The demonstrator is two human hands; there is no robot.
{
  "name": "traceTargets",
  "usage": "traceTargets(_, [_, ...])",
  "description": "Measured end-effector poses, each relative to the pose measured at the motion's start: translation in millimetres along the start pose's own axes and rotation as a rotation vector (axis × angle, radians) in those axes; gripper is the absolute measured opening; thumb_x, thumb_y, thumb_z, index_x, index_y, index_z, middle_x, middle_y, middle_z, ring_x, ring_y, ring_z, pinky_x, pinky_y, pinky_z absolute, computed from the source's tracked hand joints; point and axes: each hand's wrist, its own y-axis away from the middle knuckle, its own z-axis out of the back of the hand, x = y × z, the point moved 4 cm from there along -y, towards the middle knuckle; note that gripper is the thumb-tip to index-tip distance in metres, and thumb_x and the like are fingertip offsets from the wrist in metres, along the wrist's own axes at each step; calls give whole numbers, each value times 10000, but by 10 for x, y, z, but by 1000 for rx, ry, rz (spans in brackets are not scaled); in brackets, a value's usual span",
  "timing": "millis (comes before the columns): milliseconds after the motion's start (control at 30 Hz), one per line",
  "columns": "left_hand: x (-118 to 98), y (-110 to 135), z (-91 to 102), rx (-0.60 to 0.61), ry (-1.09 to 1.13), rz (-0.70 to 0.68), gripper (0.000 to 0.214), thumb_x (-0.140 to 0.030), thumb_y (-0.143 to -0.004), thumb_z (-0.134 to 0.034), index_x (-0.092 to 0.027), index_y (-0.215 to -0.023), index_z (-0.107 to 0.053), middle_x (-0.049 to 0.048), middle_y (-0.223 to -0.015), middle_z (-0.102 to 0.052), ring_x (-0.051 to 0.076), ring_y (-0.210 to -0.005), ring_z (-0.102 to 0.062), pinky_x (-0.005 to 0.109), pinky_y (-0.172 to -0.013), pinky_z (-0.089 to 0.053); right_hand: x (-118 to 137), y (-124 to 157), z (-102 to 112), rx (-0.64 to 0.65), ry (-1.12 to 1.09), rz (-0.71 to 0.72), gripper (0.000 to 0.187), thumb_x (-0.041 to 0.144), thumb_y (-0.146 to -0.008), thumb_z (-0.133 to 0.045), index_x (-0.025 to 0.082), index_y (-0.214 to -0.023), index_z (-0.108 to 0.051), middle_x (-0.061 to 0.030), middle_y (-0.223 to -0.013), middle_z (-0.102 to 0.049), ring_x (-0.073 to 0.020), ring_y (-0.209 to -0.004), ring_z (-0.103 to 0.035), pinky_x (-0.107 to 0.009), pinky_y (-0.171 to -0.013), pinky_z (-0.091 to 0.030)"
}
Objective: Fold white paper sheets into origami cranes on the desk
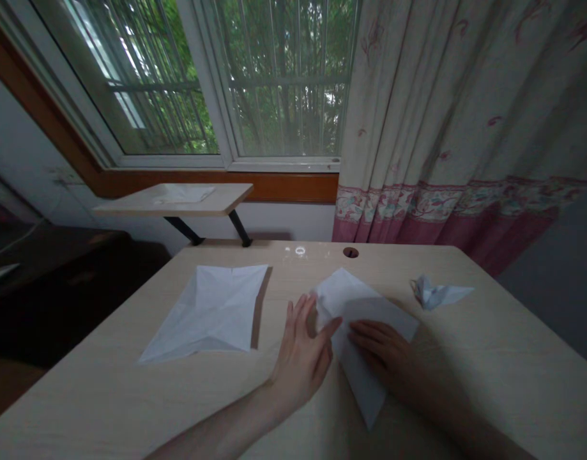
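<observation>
A folded white paper (355, 306) lies on the light wooden desk (465, 383) in front of me. My left hand (300, 354) rests at its left edge, fingers stretched out and the thumb touching the sheet. My right hand (382, 351) lies flat on top of the paper, fingers pointing left along a fold. A second creased white sheet (209, 313) lies unfolded to the left, untouched. A small folded paper figure (437, 294) sits at the right, out of reach of both hands.
A small raised shelf (178, 199) with a white sheet on it stands at the desk's back left. A cable hole (350, 252) is at the back edge. Behind are a barred window (255, 76) and a patterned curtain (465, 128). Dark furniture (48, 281) is on the left.
</observation>
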Motion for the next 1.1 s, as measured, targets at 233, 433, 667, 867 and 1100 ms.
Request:
traceTargets(233, [-55, 32, 43, 63, 68, -87, 399, -48, -716, -530, -182, -1083, -611, 166, -1462, -411, 372, -1433, -276, 715, -1140, -154, 22, 11, 58, 62, 30, 22, 443, 164, -946, -532, 321, -1356, -590, -12, -1384, -612, -240, -1297, -537, -499, -1112, -418])
traceTargets(433, [-80, 29, 32, 93, 176, -165, 64, -220, -869, -556, -198, -872, -616, 53, -1106, -695, 256, -1251, -550, 582, -1222, -45, -40, 45, 58, 126, 109, 38, 488, 206, -969, -522, 373, -1426, -497, 10, -1465, -527, -270, -1383, -445, -583, -1140, -343])
traceTargets(667, [-146, 94, -128, 367, 204, -393, 218, -286, -959, -508, -175, -1090, -642, 43, -1078, -735, 171, -1053, -680, 415, -1247, -174, -74, 57, 25, 128, 129, 54, 489, 225, -979, -514, 374, -1443, -474, 2, -1512, -465, -248, -1374, -460, -509, -1125, -393])
traceTargets(867, [-90, 96, -144, 320, 212, -254, 287, -308, -962, -506, -173, -1191, -613, 45, -1137, -732, 177, -971, -721, 457, -1250, -135, -92, 58, 26, 102, 157, 0, 438, 240, -987, -491, 338, -1411, -529, -24, -1522, -452, -271, -1353, -486, -505, -1078, -451])
traceTargets(1100, [-60, 67, -111, 207, 189, -126, 294, -323, -970, -491, -178, -1193, -618, 49, -1074, -748, 192, -948, -729, 483, -1243, -144, -77, 42, 70, 57, 137, -11, 376, 232, -990, -478, 272, -1337, -616, -47, -1459, -532, -254, -1320, -525, -460, -1064, -480])
